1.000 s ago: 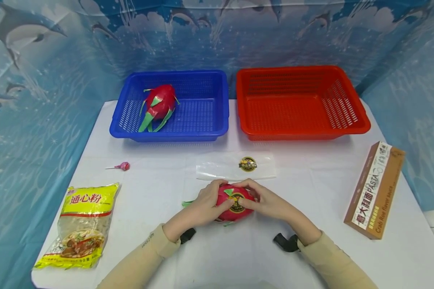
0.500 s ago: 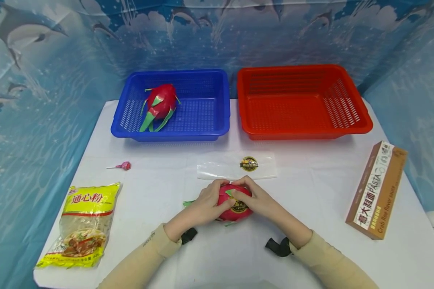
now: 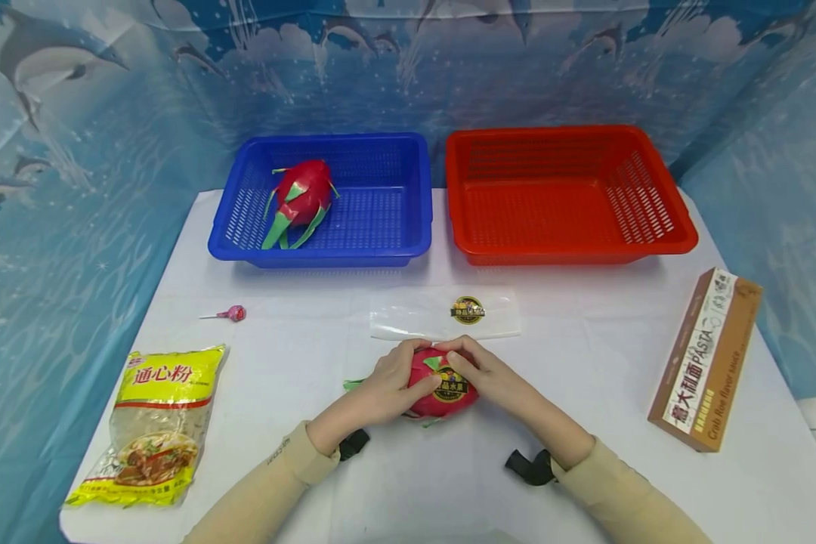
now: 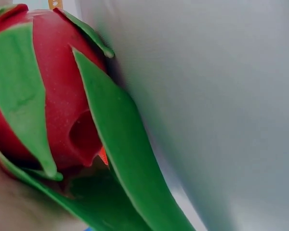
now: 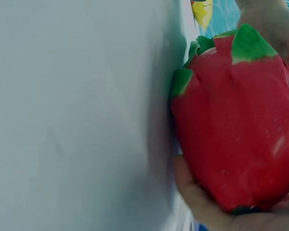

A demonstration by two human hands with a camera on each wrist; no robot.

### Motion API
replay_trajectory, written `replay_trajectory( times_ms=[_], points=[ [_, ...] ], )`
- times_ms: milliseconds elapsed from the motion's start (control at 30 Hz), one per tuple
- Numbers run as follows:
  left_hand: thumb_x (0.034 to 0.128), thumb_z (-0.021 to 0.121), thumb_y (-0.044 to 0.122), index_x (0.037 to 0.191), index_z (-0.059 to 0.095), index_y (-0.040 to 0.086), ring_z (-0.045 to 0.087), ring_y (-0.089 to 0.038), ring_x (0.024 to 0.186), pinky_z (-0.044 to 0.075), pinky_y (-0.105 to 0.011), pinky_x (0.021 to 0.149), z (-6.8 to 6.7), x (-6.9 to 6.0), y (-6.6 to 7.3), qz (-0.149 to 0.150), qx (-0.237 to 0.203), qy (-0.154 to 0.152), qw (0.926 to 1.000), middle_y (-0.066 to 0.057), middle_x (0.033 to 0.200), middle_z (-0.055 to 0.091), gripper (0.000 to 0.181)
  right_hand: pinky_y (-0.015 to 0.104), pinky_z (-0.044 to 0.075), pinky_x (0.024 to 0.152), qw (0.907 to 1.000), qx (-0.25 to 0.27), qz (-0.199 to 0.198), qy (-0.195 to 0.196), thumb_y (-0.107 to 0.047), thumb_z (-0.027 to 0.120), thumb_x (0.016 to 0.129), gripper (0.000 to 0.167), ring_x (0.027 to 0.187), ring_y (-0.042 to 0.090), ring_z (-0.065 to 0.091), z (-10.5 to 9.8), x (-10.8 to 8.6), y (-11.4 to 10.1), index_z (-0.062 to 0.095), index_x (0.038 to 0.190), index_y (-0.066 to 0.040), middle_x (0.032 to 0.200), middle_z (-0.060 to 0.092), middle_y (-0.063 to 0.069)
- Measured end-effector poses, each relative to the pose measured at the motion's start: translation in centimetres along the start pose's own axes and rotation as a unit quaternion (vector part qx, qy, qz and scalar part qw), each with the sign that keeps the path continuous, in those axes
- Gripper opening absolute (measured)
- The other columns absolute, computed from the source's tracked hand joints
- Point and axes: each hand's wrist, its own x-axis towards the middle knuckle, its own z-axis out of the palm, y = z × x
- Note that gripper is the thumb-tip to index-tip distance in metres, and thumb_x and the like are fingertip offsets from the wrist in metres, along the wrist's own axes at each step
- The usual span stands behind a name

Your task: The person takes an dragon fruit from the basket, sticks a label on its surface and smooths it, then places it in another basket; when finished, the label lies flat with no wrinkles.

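Observation:
A red dragon fruit (image 3: 425, 385) with green leaf tips lies on the table between both hands, its leafy end to the left. A round black and gold sticker (image 3: 452, 385) is on its upper side. My left hand (image 3: 384, 385) grips the fruit from the left, thumb along the top by the sticker's edge. From the right, my right hand (image 3: 493, 378) holds it, fingers around the far side and thumb at the sticker's upper edge. Long green leaves (image 4: 120, 139) fill the left wrist view, while the fruit's smooth red side (image 5: 236, 125) shows in the right wrist view.
Behind stand a blue basket (image 3: 319, 261) holding another dragon fruit (image 3: 302, 193) and a red basket (image 3: 578, 257). A clear plastic strip with a matching sticker (image 3: 415, 313) lies ahead of the hands. A lollipop (image 3: 234, 313) and pasta bag (image 3: 153, 427) lie left; a pasta box (image 3: 707, 359) lies right.
My right thumb has moved off the sticker's middle to its upper edge, so more of the sticker shows. The right hand shifted slightly left; the left hand and the fruit stay nearly in place.

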Motion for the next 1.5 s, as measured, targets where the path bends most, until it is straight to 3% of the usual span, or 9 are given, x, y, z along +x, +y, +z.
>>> replay_trajectory(
  times_ms=[200, 433, 767, 933, 1167, 1500],
  points=[
    [0.0994, 0.052, 0.042, 0.147, 0.028, 0.009, 0.040, -0.035, 0.126, 0.048, -0.052, 0.094, 0.0, 0.0, 0.1, -0.006, -0.009, -0.008, 0.9999, -0.014, 0.138, 0.046, 0.063, 0.049, 0.041, 0.105, 0.9989, 0.041, 0.006, -0.020, -0.037, 0.039, 0.106, 0.044, 0.133, 0.033, 0.041, -0.5, -0.6, 0.8, 0.048, 0.142, -0.014, 0.145, 0.047, 0.014],
    [0.0994, 0.052, 0.042, 0.147, 0.028, 0.009, 0.040, -0.035, 0.126, 0.049, -0.050, 0.093, -0.1, 0.0, 0.0, -0.004, -0.012, -0.006, 0.9999, -0.014, 0.139, 0.045, 0.064, 0.037, 0.048, 0.094, 0.9995, 0.017, -0.023, -0.015, -0.032, 0.050, 0.103, 0.042, 0.125, 0.032, 0.047, -0.3, -0.6, 1.2, 0.048, 0.142, -0.015, 0.141, 0.051, 0.015],
    [0.0996, 0.051, 0.043, 0.147, 0.028, 0.009, 0.040, -0.038, 0.127, 0.046, -0.053, 0.096, -0.2, 0.0, 0.0, -0.004, -0.004, -0.003, 1.0000, -0.016, 0.141, 0.044, 0.063, 0.045, 0.046, 0.099, 0.9967, -0.050, -0.053, 0.036, -0.029, 0.043, 0.106, 0.038, 0.117, 0.026, 0.053, 0.7, -0.8, 1.1, 0.049, 0.141, -0.016, 0.133, 0.057, 0.010],
    [0.0988, 0.053, 0.044, 0.147, 0.027, 0.009, 0.040, -0.037, 0.127, 0.047, -0.053, 0.096, -0.3, 0.0, -0.2, 0.001, -0.002, -0.010, 0.9999, -0.017, 0.140, 0.045, 0.065, 0.049, 0.043, 0.104, 0.9971, -0.043, -0.050, 0.037, -0.031, 0.041, 0.107, 0.038, 0.122, 0.027, 0.053, 0.6, -0.9, 1.1, 0.051, 0.141, -0.017, 0.135, 0.057, 0.009],
    [0.0930, 0.060, 0.048, 0.147, 0.025, 0.009, 0.043, -0.034, 0.124, 0.050, -0.049, 0.093, -0.5, 0.0, -0.4, 0.008, 0.006, -0.025, 0.9996, -0.014, 0.136, 0.046, 0.075, 0.046, 0.045, 0.101, 0.9980, -0.034, -0.043, 0.032, -0.031, 0.043, 0.106, 0.038, 0.119, 0.026, 0.053, 0.4, -1.0, 1.3, 0.051, 0.141, -0.018, 0.133, 0.058, 0.009],
    [0.0862, 0.068, 0.049, 0.145, 0.028, 0.012, 0.045, -0.027, 0.120, 0.050, -0.042, 0.090, -0.2, 0.1, -0.4, 0.007, 0.019, -0.008, 0.9998, -0.007, 0.131, 0.050, 0.080, 0.049, 0.043, 0.104, 0.9986, -0.028, -0.037, 0.025, -0.032, 0.041, 0.107, 0.040, 0.122, 0.028, 0.051, 0.3, -0.8, 1.3, 0.050, 0.142, -0.016, 0.136, 0.056, 0.010]
  ],
)
